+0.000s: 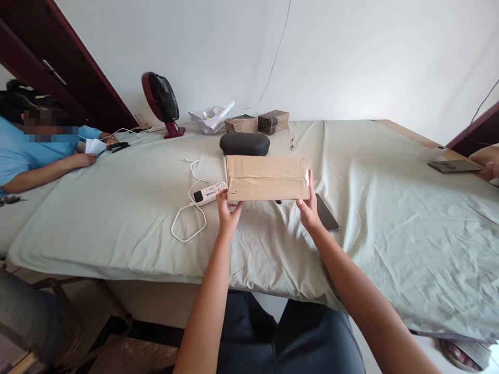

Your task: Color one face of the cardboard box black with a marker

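A brown cardboard box (268, 179) is held up in front of me over the table, one long face with a taped seam turned towards me. My left hand (229, 210) grips its lower left corner, and my right hand (309, 208) grips its right end, thumb at the bottom edge. Behind the box sits a black zip case (245, 143), partly covered by it. Close to my left hand lies a white power strip (211, 192) with a black plug and a white cable (188, 240). A dark flat device (328, 213) rests beside my right hand.
A pale green cloth (117, 228) covers the table. Along the wall stand a small fan (163, 101), a clear plastic container (210, 120) and two cardboard boxes (240, 124). A person in blue (27, 156) sits at the left; another person's hand (490, 169) is near a phone (454, 166) at right.
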`<state>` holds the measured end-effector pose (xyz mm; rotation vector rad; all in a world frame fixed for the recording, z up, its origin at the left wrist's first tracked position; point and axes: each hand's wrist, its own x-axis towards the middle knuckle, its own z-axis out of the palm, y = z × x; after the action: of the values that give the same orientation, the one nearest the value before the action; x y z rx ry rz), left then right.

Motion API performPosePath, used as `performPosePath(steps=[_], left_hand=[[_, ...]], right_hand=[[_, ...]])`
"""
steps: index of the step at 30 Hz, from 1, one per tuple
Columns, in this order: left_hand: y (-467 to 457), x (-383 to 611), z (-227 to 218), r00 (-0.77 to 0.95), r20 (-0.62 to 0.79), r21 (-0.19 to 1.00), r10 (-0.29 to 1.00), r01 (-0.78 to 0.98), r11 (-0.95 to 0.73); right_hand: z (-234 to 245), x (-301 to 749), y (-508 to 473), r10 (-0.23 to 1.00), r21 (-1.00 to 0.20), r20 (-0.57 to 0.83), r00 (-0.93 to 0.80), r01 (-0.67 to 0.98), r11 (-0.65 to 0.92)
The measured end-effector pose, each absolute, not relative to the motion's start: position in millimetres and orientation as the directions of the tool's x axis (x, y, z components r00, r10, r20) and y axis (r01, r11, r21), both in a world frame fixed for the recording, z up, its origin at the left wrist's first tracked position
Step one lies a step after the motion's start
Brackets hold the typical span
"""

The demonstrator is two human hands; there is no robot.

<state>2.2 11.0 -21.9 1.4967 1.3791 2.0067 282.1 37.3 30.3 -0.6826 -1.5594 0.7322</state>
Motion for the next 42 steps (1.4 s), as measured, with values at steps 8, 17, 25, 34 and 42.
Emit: performPosePath(steps=[8,17,25,34,42], left_hand=[[13,3,-24,-0.438,0.542,0.840,0.717,0.267,-0.471],[13,3,-23,-0.430,0.534,0.845,0.728,0.241,-0.477],[15,2,-26,-0.452,0.507,0.860,0.734,0.205,-0.467],[5,1,-13,-0.454,0.457,0.835,0.765,-0.078,-0.545],[-3,-4,-4,-0.439,0.522,0.799,0.732,-0.051,-0.600]], right_hand=[[32,280,36,0.796,-0.798,0.600,-0.085,0.004,0.602],[24,283,40,0.766,-0.765,0.636,-0.088,0.054,0.642],[27,287,40,0.737,-0.732,0.669,-0.094,0.084,0.676],[25,302,56,0.683,-0.657,0.669,-0.292,0.196,0.728],[19,309,69,0.726,-0.703,0.523,-0.446,0.256,0.663]])
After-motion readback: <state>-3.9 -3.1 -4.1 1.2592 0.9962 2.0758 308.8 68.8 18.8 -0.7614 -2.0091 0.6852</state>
